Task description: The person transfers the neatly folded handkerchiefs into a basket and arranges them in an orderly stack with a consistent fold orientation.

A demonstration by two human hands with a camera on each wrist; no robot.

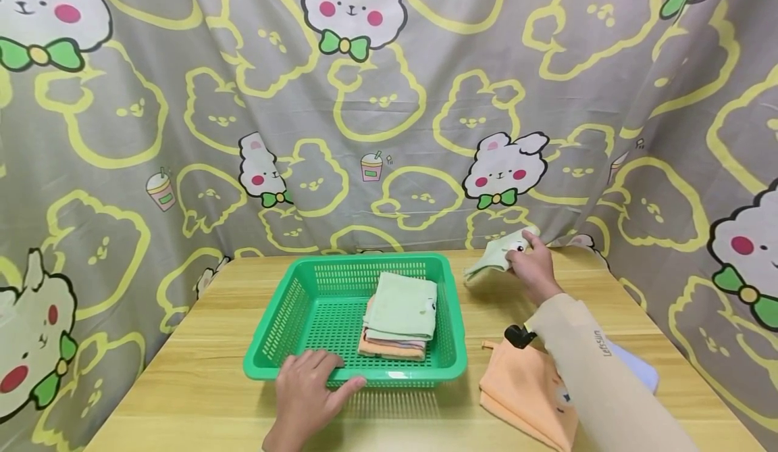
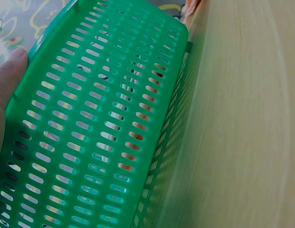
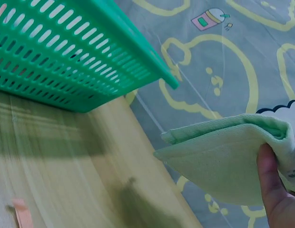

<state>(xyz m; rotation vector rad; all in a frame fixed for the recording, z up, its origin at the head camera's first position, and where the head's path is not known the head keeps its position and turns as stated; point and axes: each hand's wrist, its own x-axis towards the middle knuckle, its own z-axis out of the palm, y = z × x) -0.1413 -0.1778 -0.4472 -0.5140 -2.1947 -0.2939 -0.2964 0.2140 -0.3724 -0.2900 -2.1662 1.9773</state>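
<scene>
My right hand (image 1: 535, 266) pinches a folded pale green hand towel (image 1: 495, 255) with an eye-like face detail, at the back right of the table. In the right wrist view, the thumb presses the towel (image 3: 223, 161) near its fold, and its free end points toward the basket. My left hand (image 1: 310, 391) grips the front rim of a green slotted plastic basket (image 1: 452, 317), fingers over the rim and thumb along it. Inside the basket, at its right side, lies a stack of folded towels, a pale green one (image 1: 401, 303) on top and orange (image 1: 392, 352) lowest.
An orange towel (image 1: 523, 391) with a face lies on the wooden table (image 1: 200, 371) at the front right, partly under my right forearm. Beyond the sleeve shows a light blue item (image 1: 635, 367). A patterned grey curtain (image 1: 419, 121) hangs behind the table and at both sides.
</scene>
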